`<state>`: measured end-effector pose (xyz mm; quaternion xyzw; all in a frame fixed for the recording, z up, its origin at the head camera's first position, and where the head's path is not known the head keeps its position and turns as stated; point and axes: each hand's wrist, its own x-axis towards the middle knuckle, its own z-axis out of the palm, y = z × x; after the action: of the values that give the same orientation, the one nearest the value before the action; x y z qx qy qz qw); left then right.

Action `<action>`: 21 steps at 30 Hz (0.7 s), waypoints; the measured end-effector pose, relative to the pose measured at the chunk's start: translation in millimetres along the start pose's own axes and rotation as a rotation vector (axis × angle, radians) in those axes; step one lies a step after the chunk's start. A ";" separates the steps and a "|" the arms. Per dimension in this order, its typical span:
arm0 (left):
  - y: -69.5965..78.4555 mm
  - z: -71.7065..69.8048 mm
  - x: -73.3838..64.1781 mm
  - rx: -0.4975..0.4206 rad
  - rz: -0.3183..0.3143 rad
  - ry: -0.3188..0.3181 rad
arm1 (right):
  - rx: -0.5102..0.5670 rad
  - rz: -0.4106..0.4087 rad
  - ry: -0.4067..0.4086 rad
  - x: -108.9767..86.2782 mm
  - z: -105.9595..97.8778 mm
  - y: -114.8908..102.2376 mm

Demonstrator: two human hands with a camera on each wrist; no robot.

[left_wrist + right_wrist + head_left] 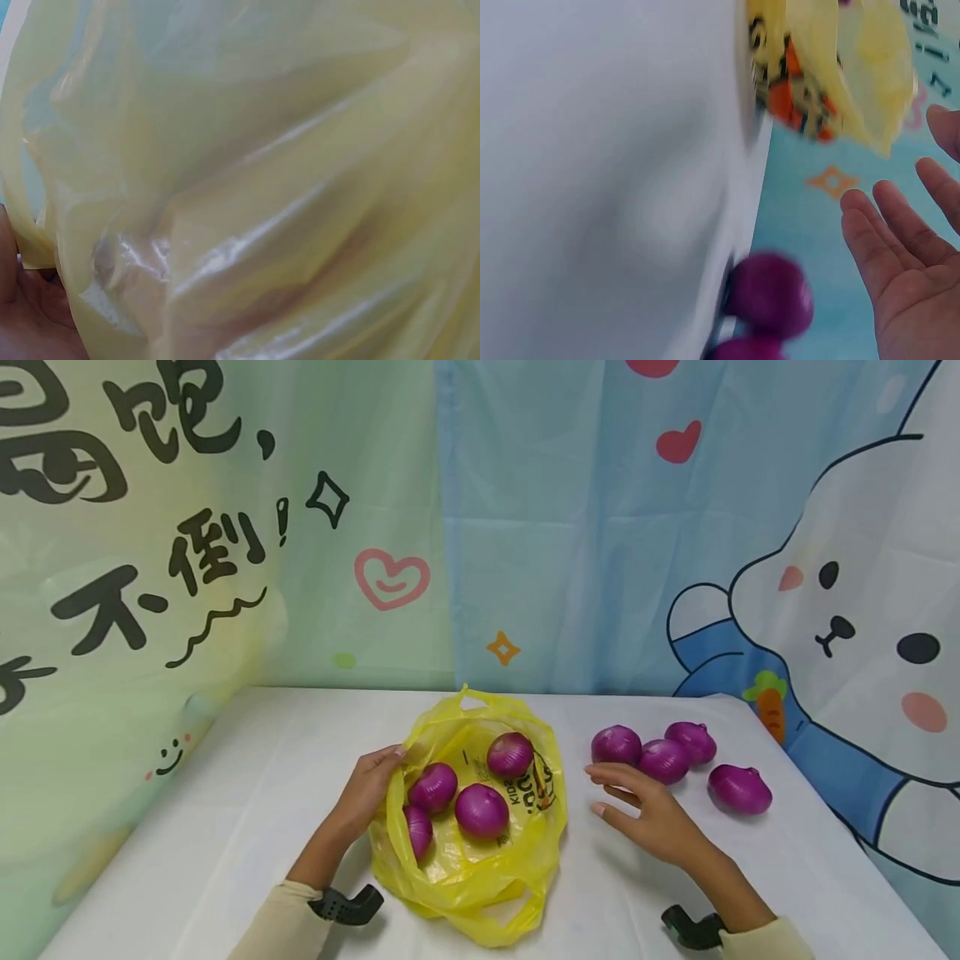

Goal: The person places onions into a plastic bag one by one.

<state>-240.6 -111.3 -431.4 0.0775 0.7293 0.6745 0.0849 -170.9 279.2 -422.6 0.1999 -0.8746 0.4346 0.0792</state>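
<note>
A yellow plastic bag (536, 852) lies on the white table with its mouth spread open, several purple onions (482, 811) inside. At the bag's left rim, my left hand (371, 789) grips the plastic between thumb and fingers. The left wrist view is mostly filled by the bag's yellow film (300, 187), part of the hand (37, 322) showing at the lower left. My right hand (652, 814) is between the bag and the loose onions, holding nothing, its fingers relaxed and slightly bent. In the head view its fingers overlap the nearest loose onion (664, 762).
Beyond the right hand, more loose onions sit on the table, one onion (739, 789) a little apart at the right. The white table (247, 793) ends at a printed curtain (525, 568) with a cartoon rabbit and lettering.
</note>
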 end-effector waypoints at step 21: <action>0.1 2.1 -0.8 -0.005 -0.014 -0.002 | -0.295 0.338 0.266 -64.2 -99.9 42.9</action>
<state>-239.3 -109.4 -431.4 0.0730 0.7281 0.6755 0.0908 -134.2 399.7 -413.0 -0.0217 -0.9314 0.3318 0.1480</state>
